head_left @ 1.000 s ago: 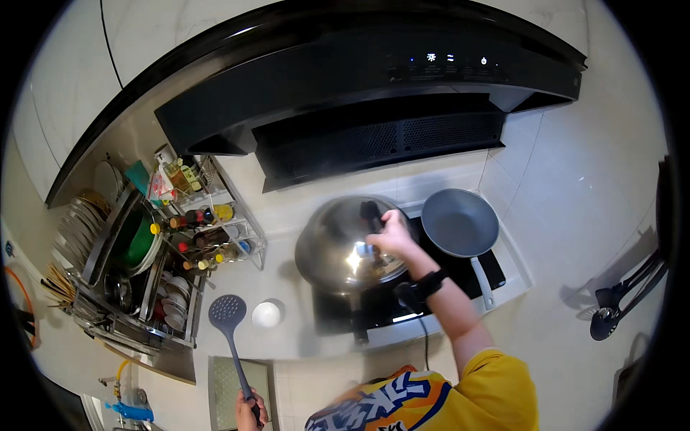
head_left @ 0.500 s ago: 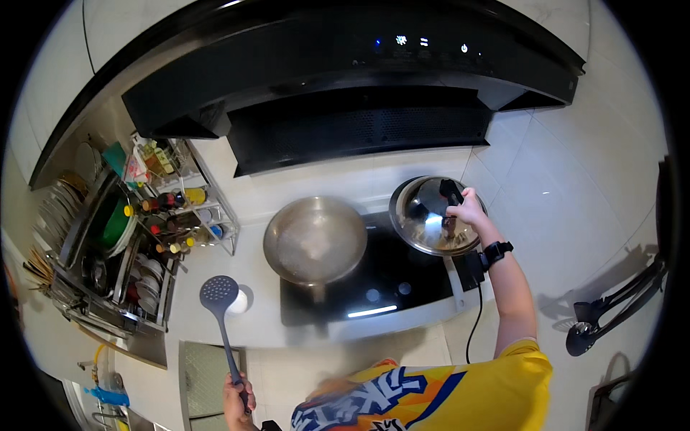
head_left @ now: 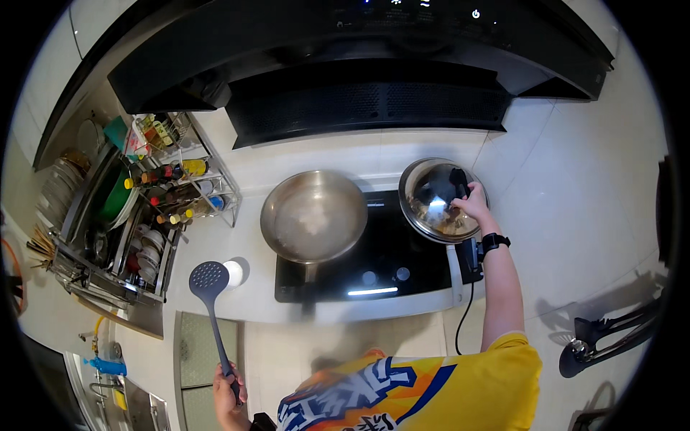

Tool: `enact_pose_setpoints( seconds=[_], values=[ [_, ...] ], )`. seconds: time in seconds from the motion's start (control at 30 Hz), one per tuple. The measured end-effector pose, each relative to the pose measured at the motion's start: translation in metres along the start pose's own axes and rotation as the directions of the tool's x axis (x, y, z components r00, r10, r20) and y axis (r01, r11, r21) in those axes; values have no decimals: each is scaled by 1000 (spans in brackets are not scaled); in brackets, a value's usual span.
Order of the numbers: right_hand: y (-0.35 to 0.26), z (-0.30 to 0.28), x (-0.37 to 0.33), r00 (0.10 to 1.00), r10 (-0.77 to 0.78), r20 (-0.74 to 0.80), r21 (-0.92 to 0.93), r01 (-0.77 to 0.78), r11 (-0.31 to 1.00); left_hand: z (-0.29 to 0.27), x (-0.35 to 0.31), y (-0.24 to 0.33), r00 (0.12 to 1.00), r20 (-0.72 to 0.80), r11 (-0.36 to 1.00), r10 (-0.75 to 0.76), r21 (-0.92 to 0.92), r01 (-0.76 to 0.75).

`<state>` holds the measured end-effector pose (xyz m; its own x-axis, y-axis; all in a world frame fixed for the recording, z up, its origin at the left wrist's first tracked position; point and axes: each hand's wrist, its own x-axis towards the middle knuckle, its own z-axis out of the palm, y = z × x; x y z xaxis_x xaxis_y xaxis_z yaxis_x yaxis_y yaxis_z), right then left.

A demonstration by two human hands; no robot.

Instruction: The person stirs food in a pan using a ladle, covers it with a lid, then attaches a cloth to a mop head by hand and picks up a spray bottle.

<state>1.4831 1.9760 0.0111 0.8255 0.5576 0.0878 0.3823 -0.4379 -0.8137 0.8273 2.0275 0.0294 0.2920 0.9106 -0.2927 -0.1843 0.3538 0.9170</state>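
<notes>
My left hand (head_left: 229, 388) is closed round the handle of a dark grey slotted skimmer (head_left: 209, 279). The skimmer's perforated head is held over the counter, beside a small white round object (head_left: 233, 273). My right hand (head_left: 472, 203) grips the black handle of a glass lid (head_left: 436, 188), which lies over the pan on the right of the cooktop. Brownish food (head_left: 447, 220) shows through the glass, its kind unclear. On the left of the cooktop stands a wide steel wok (head_left: 314, 217) with a wet-looking, whitish patch on its bottom.
The black cooktop (head_left: 338, 281) lies under a dark range hood (head_left: 374, 108). At left stand a rack of seasoning bottles (head_left: 188, 172) and a dish rack (head_left: 108, 269). A black cable (head_left: 463, 316) hangs by my right wrist. Black utensils (head_left: 600, 337) hang at the right wall.
The view has shifted a little, so the cooktop and pans sit higher in it. The lid now sits more squarely over the right pan. Both hands keep their holds.
</notes>
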Motion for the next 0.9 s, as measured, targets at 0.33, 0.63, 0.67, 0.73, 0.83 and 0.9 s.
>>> enact_pose_setpoints(
  seconds=[0.33, 0.63, 0.67, 0.73, 0.83, 0.9],
  values=[
    [-33, -14, -9, 996, 70, 62, -355, -44, 934, 6, 21, 8, 996, 70, 997, -56, 64, 52],
    [-130, 51, -96, 816, -578, 5, -336, 545, 768, 33, 87, 3, 942, 314, 966, -119, 255, 37],
    [-144, 74, -115, 815, -573, 93, -118, 580, 806, 46, 105, 4, 926, 367, 938, -85, 344, -50],
    [-161, 112, -153, 716, -549, 431, 131, 552, 823, 80, 132, -6, 916, 391, 848, 87, 453, -274],
    [-185, 150, -200, 532, -390, 752, 285, 271, 919, 150, 140, -1, 905, 355, 787, 232, 478, -389],
    [-200, 165, -223, 525, -303, 795, 322, 58, 945, 172, 150, -21, 851, 368, 694, 374, 498, -520]
  ],
)
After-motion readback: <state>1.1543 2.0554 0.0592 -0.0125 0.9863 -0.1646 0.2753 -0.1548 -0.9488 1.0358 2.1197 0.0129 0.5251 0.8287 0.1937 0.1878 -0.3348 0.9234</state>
